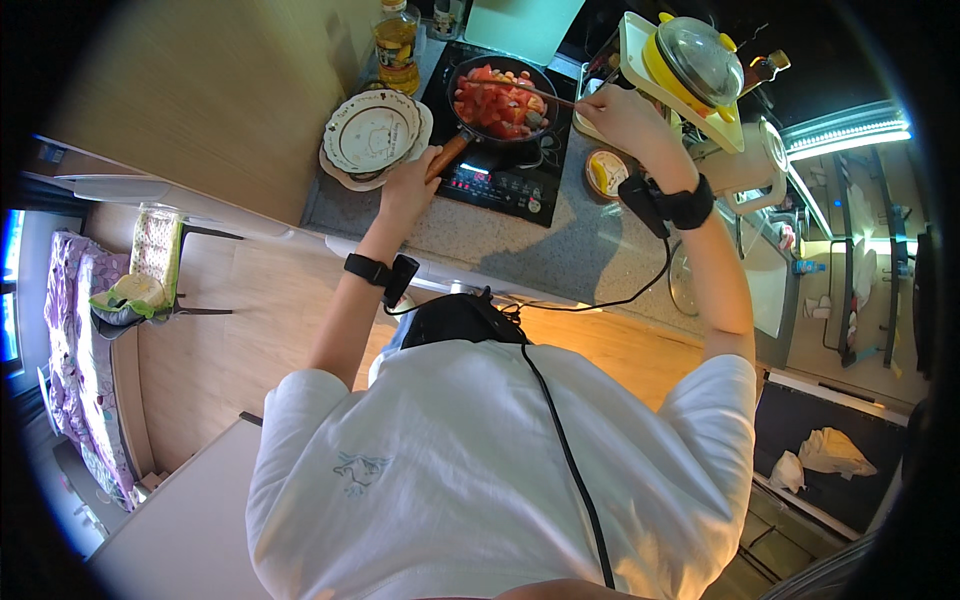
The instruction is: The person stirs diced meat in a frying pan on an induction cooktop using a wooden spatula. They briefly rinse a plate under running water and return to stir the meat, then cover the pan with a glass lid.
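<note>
My left hand (pixel 409 184) is closed around the brown handle (pixel 448 156) of a dark frying pan (pixel 553 118). The pan sits on a black induction cooktop (pixel 536 202) with a lit display. Chopped red pieces that look like tomato (pixel 491 105) fill it, with paler chunks among them. From the right side, my right hand (pixel 615 116) grips thin wooden chopsticks (pixel 551 96), whose far ends reach over the food. Just left of the pan, a patterned white plate (pixel 371 131) rests on another dish, close to my left fingers.
A bottle of yellow oil (pixel 397 49) stands behind the plates. Right of the cooktop is a small bowl (pixel 606 174) with something yellow inside. A yellow lidded pot (pixel 694 64) sits on a raised white tray (pixel 637 56). A wrist cable (pixel 600 306) crosses the counter edge.
</note>
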The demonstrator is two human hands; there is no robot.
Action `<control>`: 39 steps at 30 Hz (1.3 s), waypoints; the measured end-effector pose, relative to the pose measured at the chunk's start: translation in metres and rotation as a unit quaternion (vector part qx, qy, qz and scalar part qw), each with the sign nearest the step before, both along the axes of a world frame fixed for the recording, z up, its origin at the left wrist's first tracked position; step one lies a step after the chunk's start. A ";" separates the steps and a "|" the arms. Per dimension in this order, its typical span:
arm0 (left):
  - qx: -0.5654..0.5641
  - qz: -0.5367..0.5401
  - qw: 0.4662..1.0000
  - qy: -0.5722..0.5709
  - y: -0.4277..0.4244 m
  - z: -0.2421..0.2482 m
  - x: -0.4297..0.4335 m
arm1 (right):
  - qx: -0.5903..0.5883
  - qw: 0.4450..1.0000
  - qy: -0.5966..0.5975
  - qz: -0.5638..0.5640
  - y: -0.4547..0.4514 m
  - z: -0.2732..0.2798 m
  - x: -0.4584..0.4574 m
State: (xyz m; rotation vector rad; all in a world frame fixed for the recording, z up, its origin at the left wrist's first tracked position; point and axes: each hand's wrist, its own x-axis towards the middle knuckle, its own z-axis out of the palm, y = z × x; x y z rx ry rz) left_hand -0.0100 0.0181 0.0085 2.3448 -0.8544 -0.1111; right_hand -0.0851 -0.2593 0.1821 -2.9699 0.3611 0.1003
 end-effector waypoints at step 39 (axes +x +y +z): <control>0.008 -0.002 1.000 -0.012 0.000 -0.004 0.004 | -0.029 0.998 0.030 -0.044 -0.016 -0.028 -0.026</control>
